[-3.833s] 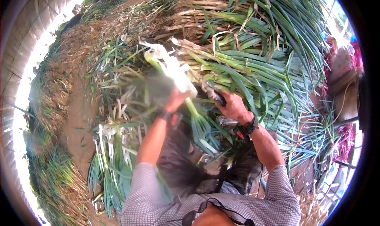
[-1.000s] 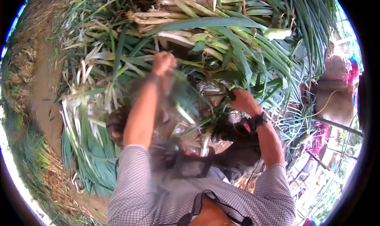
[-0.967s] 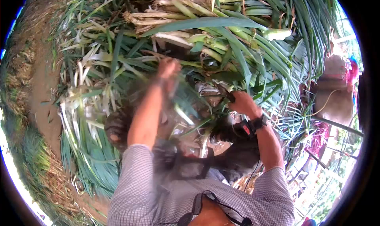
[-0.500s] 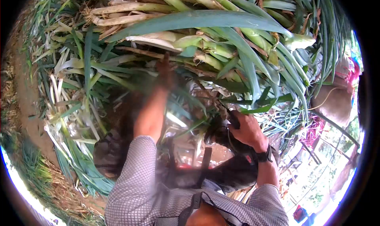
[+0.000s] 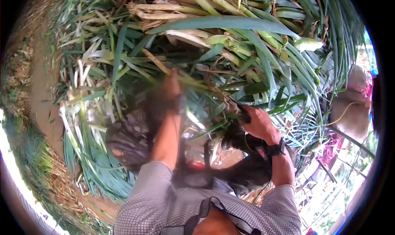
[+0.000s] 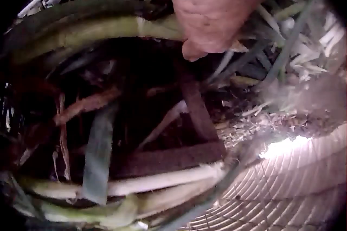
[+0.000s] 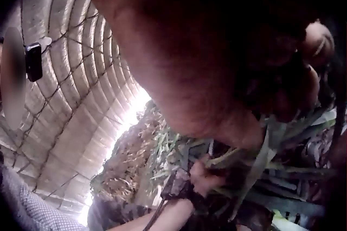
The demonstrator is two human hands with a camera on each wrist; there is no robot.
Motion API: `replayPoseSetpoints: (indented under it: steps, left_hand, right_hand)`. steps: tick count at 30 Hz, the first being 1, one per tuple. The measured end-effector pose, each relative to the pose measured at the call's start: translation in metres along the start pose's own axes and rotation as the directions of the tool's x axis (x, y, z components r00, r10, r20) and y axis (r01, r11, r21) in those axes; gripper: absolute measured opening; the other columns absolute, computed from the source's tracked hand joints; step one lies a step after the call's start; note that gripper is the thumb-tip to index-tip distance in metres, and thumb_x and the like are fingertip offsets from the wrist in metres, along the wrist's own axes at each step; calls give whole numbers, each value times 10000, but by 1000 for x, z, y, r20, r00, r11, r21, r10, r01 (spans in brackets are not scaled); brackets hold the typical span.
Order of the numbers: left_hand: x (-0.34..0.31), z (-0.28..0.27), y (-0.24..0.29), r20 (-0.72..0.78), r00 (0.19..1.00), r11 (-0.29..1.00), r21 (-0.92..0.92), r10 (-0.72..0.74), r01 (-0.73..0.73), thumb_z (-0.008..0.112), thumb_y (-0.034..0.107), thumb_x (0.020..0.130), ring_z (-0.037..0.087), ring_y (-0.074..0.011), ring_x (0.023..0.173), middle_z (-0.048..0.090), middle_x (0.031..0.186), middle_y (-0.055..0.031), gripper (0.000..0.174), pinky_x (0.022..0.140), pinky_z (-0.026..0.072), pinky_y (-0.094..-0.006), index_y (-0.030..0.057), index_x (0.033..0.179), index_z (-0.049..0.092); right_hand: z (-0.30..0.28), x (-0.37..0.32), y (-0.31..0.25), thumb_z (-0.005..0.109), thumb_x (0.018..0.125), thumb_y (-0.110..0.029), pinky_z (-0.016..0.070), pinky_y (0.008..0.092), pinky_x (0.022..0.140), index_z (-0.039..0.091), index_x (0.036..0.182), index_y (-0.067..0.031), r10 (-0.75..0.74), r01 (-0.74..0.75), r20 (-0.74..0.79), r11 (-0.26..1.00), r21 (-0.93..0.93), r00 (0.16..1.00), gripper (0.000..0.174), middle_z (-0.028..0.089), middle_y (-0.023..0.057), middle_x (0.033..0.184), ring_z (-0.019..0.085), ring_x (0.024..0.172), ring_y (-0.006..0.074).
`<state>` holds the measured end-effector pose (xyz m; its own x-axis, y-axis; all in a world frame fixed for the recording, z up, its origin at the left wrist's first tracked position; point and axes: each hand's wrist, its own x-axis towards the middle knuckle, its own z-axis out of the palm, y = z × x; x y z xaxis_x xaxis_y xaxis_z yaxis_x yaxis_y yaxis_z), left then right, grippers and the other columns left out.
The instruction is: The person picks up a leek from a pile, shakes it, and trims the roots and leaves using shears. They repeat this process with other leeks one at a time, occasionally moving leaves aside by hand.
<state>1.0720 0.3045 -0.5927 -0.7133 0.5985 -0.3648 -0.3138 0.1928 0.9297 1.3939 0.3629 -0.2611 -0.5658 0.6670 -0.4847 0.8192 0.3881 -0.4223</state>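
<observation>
My left hand (image 5: 173,89), blurred in the head view, grips a yellowish green-onion stalk (image 5: 156,63) that runs across in front of me. In the left wrist view, the fingers (image 6: 217,11) close around this pale green stalk (image 6: 103,29). My right hand (image 5: 260,124) is wrapped around the dark handle of a knife, whose soiled brownish blade (image 5: 231,104) points up and left, near the stalk's right end. From the right wrist camera, the back of the right hand (image 7: 184,79) fills the middle and its grip lies in shadow.
A thick pile of green onions (image 5: 247,41) lies ahead, roots to the left. Trimmed onions (image 5: 88,136) are heaped at my left beside a strip of bare soil (image 5: 43,95). Leaf scraps lie around my knees. A sack (image 5: 349,111) and pink netting (image 5: 331,146) are at the right.
My left hand has come lower and nearer, now with the yellowish stalk plainly across it. The right hand stays near its place with the knife. Since the oldest frame, the pale onion has left the left hand.
</observation>
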Motion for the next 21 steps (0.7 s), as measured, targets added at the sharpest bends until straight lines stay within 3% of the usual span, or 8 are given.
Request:
replayPoseSetpoints:
  steps: [1,5,6,7,9,11,17,21]
  left_hand:
    - [-13,0,14,-29,999,999,-26,-25,24,814,347,882,578,-163,864,618,983,-43,379,671,463,-415,67,1077,651]
    - [-38,-17,29,-184,889,883,310,420,-353,814,334,885,647,-174,778,685,949,-40,334,596,496,-352,107,1054,637]
    - [-70,-16,81,-206,969,981,-111,135,-161,813,311,890,654,-182,723,696,916,-39,317,567,510,-345,108,1059,637]
    - [-103,-15,138,-211,964,850,-525,-161,27,811,287,894,660,-190,667,708,884,-37,302,539,525,-338,109,1063,636]
    - [-106,-31,144,-318,870,897,-110,377,-429,764,215,939,674,-189,741,697,889,-39,217,664,557,-342,85,1057,636]
    - [-102,-44,157,-303,691,749,153,656,-644,741,198,960,680,-193,794,690,897,-43,179,744,558,-343,77,1042,637]
    - [-152,-62,320,-60,902,796,-448,428,-407,632,213,1042,673,-212,855,687,889,-84,193,859,555,-387,20,1037,649]
    - [-150,-68,385,-114,796,706,-402,594,-584,651,223,1006,681,-207,781,695,873,-77,164,754,587,-398,61,994,631]
  right_hand:
    - [-1,-4,-7,756,820,-231,547,499,812,655,1250,-45,-63,63,10,998,12,998,479,719,241,973,685,927,439]
    - [12,-17,-26,748,815,-226,554,504,817,676,1211,-58,-273,268,-105,962,-59,956,436,716,240,957,683,927,437]
    - [11,-20,-30,748,813,-222,555,503,816,676,1212,-57,-277,273,-97,961,-53,956,438,715,240,954,686,926,435]
    - [11,-23,-33,748,811,-218,556,501,815,677,1213,-57,-276,273,-90,961,-45,957,439,715,240,952,688,926,432]
    - [6,-29,-35,756,804,-203,561,486,796,677,1214,-57,-301,299,-93,953,-36,949,443,717,232,948,697,907,418]
    - [-4,-35,-43,760,801,-193,562,477,782,676,1216,-56,-320,326,-105,944,49,942,445,715,227,936,696,890,415]
    - [-6,-39,-42,759,818,-147,560,449,753,670,1208,-7,-477,511,-270,857,67,836,424,710,236,935,694,871,424]
    - [-19,-45,-42,744,819,-135,554,452,740,670,1185,2,-492,552,-344,828,97,799,398,702,239,906,690,845,433]
